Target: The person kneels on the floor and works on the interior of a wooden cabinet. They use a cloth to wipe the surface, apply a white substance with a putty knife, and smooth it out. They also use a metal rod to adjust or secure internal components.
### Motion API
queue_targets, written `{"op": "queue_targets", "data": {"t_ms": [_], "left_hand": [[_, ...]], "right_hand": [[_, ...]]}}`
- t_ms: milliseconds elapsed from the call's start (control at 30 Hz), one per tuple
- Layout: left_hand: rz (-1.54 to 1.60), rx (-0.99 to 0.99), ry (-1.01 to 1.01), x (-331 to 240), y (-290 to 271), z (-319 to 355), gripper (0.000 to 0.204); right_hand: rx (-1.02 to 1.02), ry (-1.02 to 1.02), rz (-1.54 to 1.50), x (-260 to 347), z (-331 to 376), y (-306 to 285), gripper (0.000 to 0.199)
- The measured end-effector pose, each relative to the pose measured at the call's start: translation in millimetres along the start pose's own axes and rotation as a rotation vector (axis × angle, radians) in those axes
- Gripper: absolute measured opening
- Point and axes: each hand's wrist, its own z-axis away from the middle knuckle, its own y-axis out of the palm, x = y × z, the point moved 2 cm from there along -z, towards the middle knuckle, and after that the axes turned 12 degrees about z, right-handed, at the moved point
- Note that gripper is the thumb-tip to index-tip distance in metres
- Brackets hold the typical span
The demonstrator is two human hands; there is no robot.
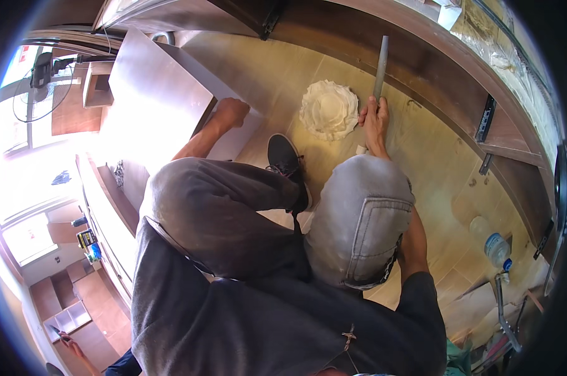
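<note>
My right hand point(376, 122) is closed around a long, slim grey tool point(382, 62) that points away from me. Just below the hand shows a pale stub point(361, 150), perhaps the end of its handle. Left of this hand, a round, ruffled cream-coloured mass point(329, 109) lies on the floor; its material is unclear. My left hand point(232, 113) is curled into a fist beside the edge of a large brown panel point(161, 91). Whether it holds anything is hidden. My bent knees and one dark shoe point(283, 156) are between my arms.
A brown wooden frame with black metal slides point(485, 119) curves along the far and right side. A plastic bottle point(496, 247) lies on the wood-patterned floor point(440, 207) at right, near a metal bar point(504, 313). A fan point(42, 72) stands at left. Another person's hand point(70, 343) shows lower left.
</note>
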Motion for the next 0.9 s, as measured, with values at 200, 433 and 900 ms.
{"op": "queue_targets", "data": {"t_ms": [200,433,900], "left_hand": [[-0.011,0.027,-0.028,-9,1,1,0.038],[0.329,-0.311,0.064,-25,-1,-7,0.025],[0.436,0.493,0.846,-207,-62,-91,0.055]], "right_hand": [[0.013,0.022,-0.007,-13,1,-7,0.029],[-0.009,0.107,-0.072,-14,15,18,0.027],[0.146,-0.04,0.528,79,-31,-81,0.032]]}}
